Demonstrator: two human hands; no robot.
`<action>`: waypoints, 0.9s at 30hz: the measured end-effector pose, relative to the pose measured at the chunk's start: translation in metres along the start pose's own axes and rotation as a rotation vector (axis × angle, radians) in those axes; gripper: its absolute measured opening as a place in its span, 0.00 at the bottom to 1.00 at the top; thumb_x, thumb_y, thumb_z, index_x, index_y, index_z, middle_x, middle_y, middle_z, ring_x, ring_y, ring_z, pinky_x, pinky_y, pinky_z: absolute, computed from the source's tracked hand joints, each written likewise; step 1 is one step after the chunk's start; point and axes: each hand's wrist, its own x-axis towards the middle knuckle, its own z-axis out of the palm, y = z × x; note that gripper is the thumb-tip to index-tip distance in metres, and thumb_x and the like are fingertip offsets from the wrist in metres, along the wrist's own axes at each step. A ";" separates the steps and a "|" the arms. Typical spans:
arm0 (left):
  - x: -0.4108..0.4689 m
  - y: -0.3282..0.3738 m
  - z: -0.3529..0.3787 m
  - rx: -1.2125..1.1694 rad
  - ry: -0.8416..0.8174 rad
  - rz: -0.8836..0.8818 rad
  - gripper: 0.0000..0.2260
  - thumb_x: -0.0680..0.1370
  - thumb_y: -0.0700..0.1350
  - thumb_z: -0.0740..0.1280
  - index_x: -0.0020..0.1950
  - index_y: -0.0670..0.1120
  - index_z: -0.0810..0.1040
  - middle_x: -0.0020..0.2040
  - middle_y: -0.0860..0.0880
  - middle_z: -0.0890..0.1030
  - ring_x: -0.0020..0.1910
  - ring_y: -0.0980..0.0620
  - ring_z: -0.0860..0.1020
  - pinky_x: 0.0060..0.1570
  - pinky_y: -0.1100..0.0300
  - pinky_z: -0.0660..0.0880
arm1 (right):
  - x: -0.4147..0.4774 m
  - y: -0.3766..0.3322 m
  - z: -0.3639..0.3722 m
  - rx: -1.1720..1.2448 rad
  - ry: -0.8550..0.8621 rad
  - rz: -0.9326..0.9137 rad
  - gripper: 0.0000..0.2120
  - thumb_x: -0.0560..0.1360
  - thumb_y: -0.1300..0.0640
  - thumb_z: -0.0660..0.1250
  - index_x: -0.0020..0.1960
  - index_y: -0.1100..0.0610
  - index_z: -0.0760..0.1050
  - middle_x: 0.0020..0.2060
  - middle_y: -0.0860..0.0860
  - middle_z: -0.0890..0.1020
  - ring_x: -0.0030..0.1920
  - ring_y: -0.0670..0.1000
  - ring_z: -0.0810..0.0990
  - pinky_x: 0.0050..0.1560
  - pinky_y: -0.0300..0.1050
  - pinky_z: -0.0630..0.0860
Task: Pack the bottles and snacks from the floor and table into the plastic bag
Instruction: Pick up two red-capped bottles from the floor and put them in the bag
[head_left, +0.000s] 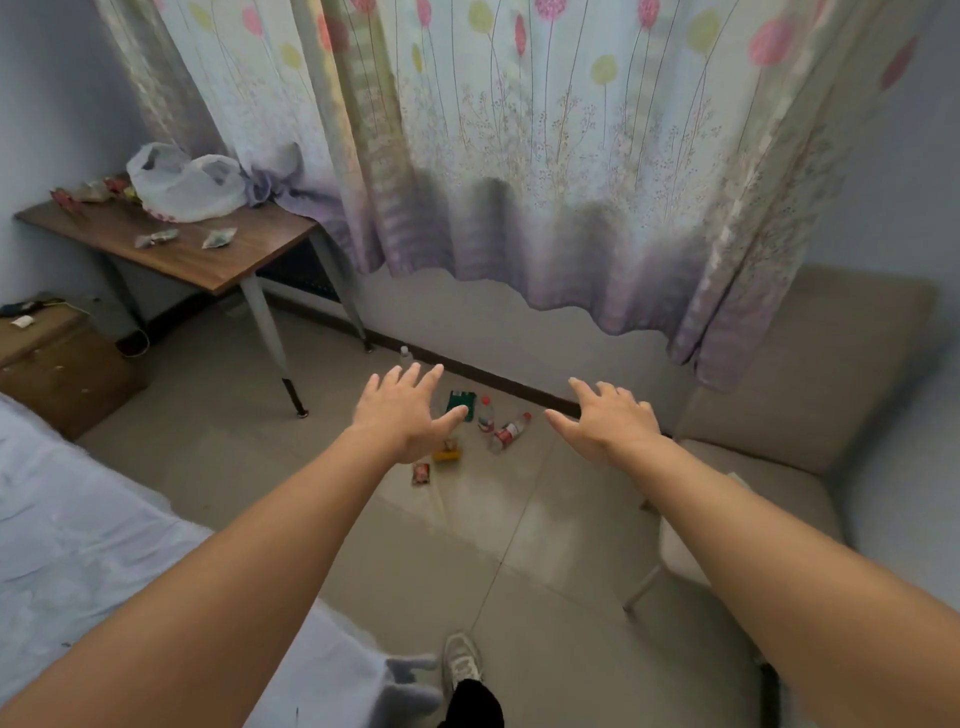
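Head view: left hand (410, 415) and right hand (610, 423) stretch out open and empty toward bottles (511, 431) and snacks (448, 454) on the floor (545, 597). Floor pickup seems about to start. Next, the person would probably stoop, grip a bottle and carry it to the plastic bag (187, 189) on the bench (171, 254).

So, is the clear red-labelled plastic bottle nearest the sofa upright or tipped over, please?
Tipped over: the clear red-labelled plastic bottle lies on its side on the floor, beside an upright red-capped bottle.

No legible text anywhere; red labels on the bottles (511, 431) too blurred.
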 end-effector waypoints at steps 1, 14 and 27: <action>0.018 -0.003 0.000 0.013 -0.002 0.022 0.37 0.80 0.71 0.50 0.84 0.55 0.47 0.84 0.47 0.53 0.83 0.44 0.50 0.80 0.42 0.47 | 0.015 -0.004 -0.001 0.003 -0.010 0.011 0.38 0.78 0.27 0.50 0.82 0.45 0.53 0.78 0.56 0.65 0.78 0.61 0.63 0.75 0.62 0.62; 0.224 -0.040 -0.047 0.035 -0.027 0.181 0.37 0.80 0.71 0.50 0.84 0.55 0.48 0.84 0.47 0.54 0.82 0.44 0.51 0.80 0.43 0.48 | 0.190 -0.055 -0.046 -0.040 -0.020 0.083 0.38 0.79 0.28 0.50 0.82 0.47 0.53 0.79 0.57 0.64 0.78 0.61 0.61 0.75 0.62 0.60; 0.386 -0.068 -0.005 -0.012 -0.135 0.223 0.36 0.81 0.69 0.52 0.84 0.54 0.49 0.83 0.47 0.56 0.82 0.45 0.53 0.80 0.44 0.50 | 0.340 -0.056 0.008 0.054 -0.084 0.195 0.36 0.79 0.29 0.51 0.81 0.48 0.57 0.75 0.58 0.69 0.74 0.61 0.67 0.71 0.61 0.65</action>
